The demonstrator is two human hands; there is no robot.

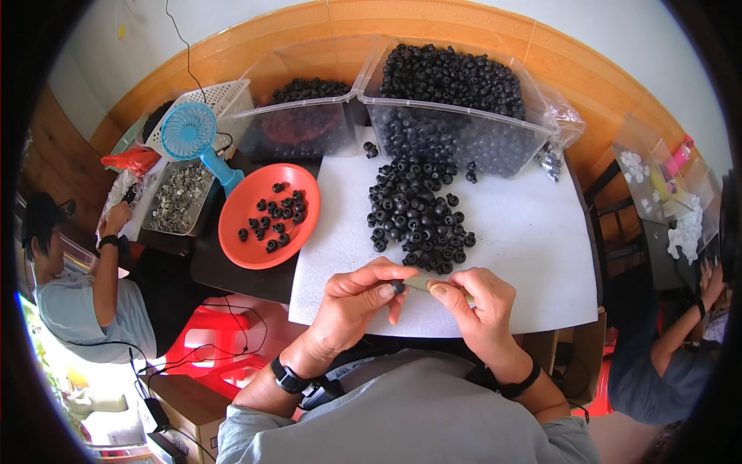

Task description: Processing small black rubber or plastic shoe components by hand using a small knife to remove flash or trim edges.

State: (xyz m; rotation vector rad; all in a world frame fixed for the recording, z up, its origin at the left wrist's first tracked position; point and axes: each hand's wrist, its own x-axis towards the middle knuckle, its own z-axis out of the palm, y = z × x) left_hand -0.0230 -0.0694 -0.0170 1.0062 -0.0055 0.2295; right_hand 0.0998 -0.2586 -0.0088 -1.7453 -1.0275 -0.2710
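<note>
Over the near edge of a white foam sheet (525, 271), my left hand (344, 305) pinches a small round black part (397, 287) between thumb and fingers. My right hand (479, 303) grips a thin, flat greyish-green tool (418, 284), its tip at the black part; what kind of tool it is I cannot make out. Just beyond both hands lies a heap of similar black parts (417, 213), hollow and ball-shaped. An orange-red plate (234, 247) to the left carries several more of them.
Two clear plastic bins (464, 108) of black parts stand at the back. A blue fan (189, 130) and a tray of small metallic pieces (179, 197) are at the left. One person (93, 309) works at far left, another (657, 371) at far right.
</note>
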